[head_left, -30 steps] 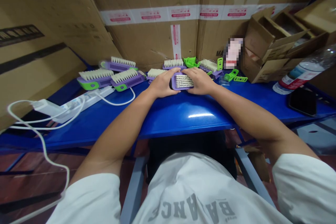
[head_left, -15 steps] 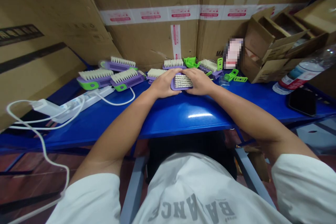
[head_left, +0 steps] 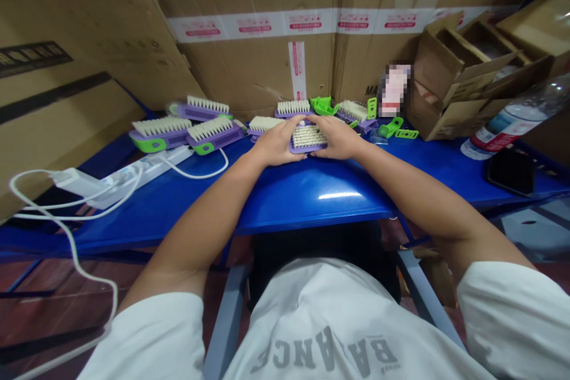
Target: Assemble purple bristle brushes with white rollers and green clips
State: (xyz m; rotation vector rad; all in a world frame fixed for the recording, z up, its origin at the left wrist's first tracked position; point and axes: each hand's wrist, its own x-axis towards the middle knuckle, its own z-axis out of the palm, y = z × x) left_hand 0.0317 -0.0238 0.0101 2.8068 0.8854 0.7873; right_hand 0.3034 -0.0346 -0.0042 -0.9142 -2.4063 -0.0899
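HANDS: left hand (head_left: 279, 141) and right hand (head_left: 337, 136) are clamping together on a purple plastic brush with cream bristles (head_left: 308, 137) | PLACE: it is sitting bristles-up on the glossy blue counter (head_left: 312, 214) | WHY: the grip is steadying it

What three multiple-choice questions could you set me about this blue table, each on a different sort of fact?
1. Where is the white power strip on the blue table? A left of the hands, B right of them, C behind them
2. What colour is the body of the brush under the left hand and right hand? A green, B purple, C red
3. Which way do its bristles face? A up, B down, C sideways

1 A: it lies at the tabletop's left side.
2 B: purple shows around the bristles.
3 A: cream bristles show between the hands.
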